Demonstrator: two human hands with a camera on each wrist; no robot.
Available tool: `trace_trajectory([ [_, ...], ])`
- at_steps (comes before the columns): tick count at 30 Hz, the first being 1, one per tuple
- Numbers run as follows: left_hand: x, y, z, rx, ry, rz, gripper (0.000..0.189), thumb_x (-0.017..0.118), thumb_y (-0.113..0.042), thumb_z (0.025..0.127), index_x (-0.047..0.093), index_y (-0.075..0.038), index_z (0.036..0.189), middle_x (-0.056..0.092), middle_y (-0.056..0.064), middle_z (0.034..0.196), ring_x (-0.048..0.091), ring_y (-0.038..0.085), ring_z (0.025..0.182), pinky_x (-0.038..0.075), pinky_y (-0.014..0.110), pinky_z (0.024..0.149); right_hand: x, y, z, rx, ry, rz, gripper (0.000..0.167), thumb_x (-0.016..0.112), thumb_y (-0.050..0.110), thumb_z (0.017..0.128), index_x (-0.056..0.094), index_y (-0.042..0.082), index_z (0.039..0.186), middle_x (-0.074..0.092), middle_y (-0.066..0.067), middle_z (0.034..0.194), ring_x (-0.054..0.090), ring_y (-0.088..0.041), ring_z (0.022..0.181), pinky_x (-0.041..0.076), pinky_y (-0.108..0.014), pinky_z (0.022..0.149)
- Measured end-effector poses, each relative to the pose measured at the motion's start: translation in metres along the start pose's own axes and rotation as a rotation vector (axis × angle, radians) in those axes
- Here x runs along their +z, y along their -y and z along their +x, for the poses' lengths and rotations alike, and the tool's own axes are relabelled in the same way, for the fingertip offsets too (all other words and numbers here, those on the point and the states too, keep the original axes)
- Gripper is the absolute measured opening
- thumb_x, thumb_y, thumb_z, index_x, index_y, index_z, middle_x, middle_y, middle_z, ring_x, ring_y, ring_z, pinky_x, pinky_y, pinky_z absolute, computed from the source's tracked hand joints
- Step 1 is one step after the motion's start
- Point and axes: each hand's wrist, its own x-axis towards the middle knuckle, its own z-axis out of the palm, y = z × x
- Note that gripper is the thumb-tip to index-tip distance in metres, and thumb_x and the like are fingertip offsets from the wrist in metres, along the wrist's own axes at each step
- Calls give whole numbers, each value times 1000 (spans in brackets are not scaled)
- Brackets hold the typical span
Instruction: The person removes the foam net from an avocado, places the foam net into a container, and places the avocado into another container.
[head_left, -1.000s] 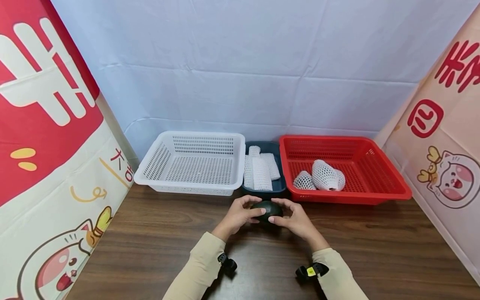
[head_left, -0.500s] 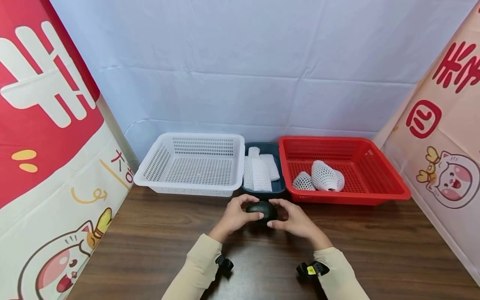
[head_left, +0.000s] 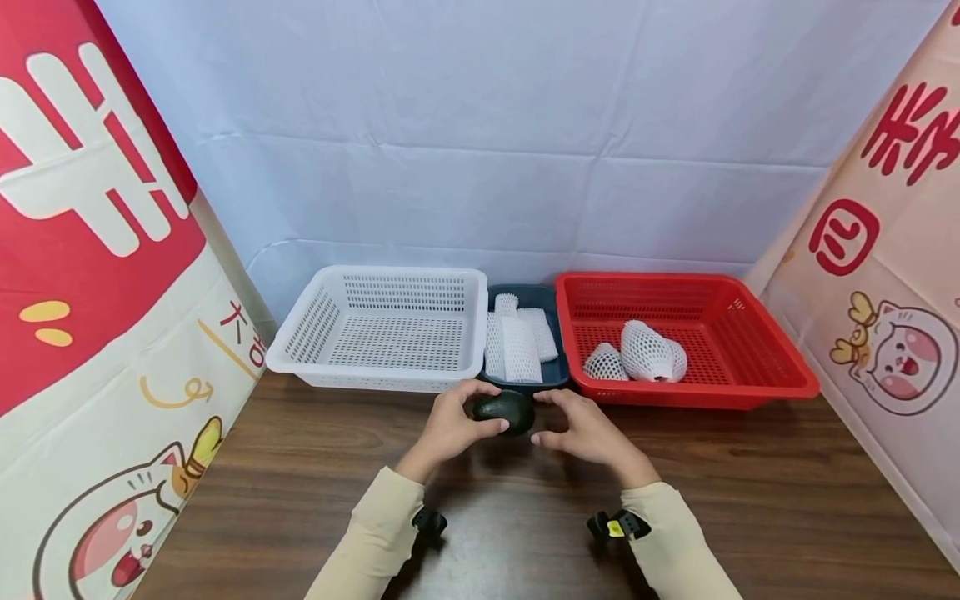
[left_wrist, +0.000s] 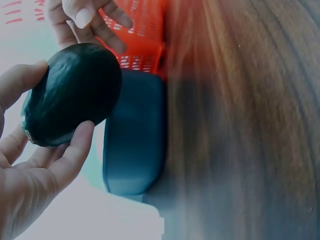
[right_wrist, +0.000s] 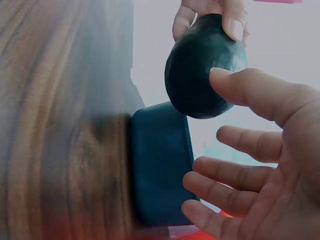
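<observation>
My left hand (head_left: 448, 429) grips a dark green avocado (head_left: 506, 411) by its left end, fingers and thumb on opposite sides. In the left wrist view the avocado (left_wrist: 75, 95) shows a smooth, slightly bumpy skin, and a small stem scar shows near the palm. To its right, my right hand (head_left: 588, 429) has thumb and fingers spread, with a gap to the avocado in the head view. In the right wrist view the right thumb (right_wrist: 240, 87) overlaps the avocado while the other fingers stay extended. Just behind the avocado, a dark blue tray (head_left: 553, 379) holds white foam net sleeves (head_left: 521, 350).
A white perforated basket (head_left: 281, 357) stands at the left of the tray. On the right, a red basket (head_left: 757, 350) contains several pieces wrapped in foam net (head_left: 647, 352). Behind them hangs a pale cloth (head_left: 480, 200). Brown wood-grain table (head_left: 705, 483) lies in front.
The avocado has moved left with my left hand. My right hand's fingers have come away from it and spread. The baskets and the tray stay put.
</observation>
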Motion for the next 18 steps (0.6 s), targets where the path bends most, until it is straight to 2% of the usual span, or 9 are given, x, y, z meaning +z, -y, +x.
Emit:
trace_trajectory([
  [7,-8,-3,-1,41,-46,7,39,82,-17,70,66,-15,105,59,0,103,54,15,82,46,32,72,-3,6,6,-35,-7,-5,56,76,24,77,55,2,125,54,-16,121,52,-34,106,45,-46,86],
  [12,-14,-5,-1,53,-72,17,39,83,-15,69,66,-15,105,58,0,107,56,15,84,48,33,72,-3,11,9,-17,-4,0,55,76,22,78,55,3,125,54,-13,121,52,-33,107,45,-45,87],
  [18,-23,-6,2,80,-122,-16,39,84,-11,67,67,-12,102,60,1,104,55,15,92,50,32,71,-2,13,14,-11,1,5,56,76,24,78,55,4,126,54,-12,122,52,-32,107,45,-44,87],
])
